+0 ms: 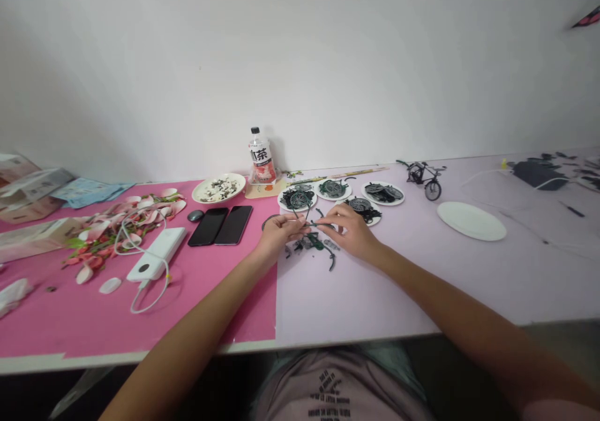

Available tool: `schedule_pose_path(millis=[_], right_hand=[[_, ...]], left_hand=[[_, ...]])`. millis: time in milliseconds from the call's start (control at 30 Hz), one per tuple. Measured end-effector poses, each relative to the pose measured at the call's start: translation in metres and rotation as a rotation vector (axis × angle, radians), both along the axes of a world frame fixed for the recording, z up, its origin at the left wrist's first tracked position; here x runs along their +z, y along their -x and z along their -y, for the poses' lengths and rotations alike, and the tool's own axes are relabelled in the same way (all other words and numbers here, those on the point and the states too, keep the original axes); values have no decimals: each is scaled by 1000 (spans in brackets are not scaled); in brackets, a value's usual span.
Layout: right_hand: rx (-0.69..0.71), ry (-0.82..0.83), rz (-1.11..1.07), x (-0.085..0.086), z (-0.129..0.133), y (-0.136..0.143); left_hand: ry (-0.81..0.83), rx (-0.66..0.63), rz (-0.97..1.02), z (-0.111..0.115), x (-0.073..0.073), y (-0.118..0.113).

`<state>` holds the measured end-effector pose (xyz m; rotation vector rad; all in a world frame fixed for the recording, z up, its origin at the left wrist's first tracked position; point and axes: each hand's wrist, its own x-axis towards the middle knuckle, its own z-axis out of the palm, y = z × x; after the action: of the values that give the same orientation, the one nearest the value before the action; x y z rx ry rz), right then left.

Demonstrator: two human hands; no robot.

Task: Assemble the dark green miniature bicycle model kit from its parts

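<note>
My left hand (281, 232) and my right hand (347, 227) meet near the middle of the table, above a loose pile of dark green and grey plastic parts (313, 242). Both hands pinch small, thin dark parts between thumb and fingers; their exact shape is too small to tell. Just behind the hands, white plates hold dark pieces and grey spoked wheels: a left plate (281, 205), a middle plate (349, 191) and a right plate (400, 200). A fourth plate of wheels is partly hidden by my right hand. Farther right stands a small dark model bicycle (424, 178).
An oval white plate (471, 221) lies at right, with cables and dark items beyond. To the left are two phones (220, 226), a mouse (195, 216), a white power bank (157, 254), artificial petals (126, 221), a bowl (219, 188) and a bottle (262, 158).
</note>
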<state>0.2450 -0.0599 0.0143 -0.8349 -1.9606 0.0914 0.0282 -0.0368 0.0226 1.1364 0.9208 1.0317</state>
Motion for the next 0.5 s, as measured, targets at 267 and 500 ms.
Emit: schedule_pose_path(millis=[267,500], right_hand=[[41,69,50,-7,-3,3],[8,181,13,-8,1,2]], left_hand=[[-46,-18,-57,3,-5,-7],[-216,-79,-194,5,-4,-6]])
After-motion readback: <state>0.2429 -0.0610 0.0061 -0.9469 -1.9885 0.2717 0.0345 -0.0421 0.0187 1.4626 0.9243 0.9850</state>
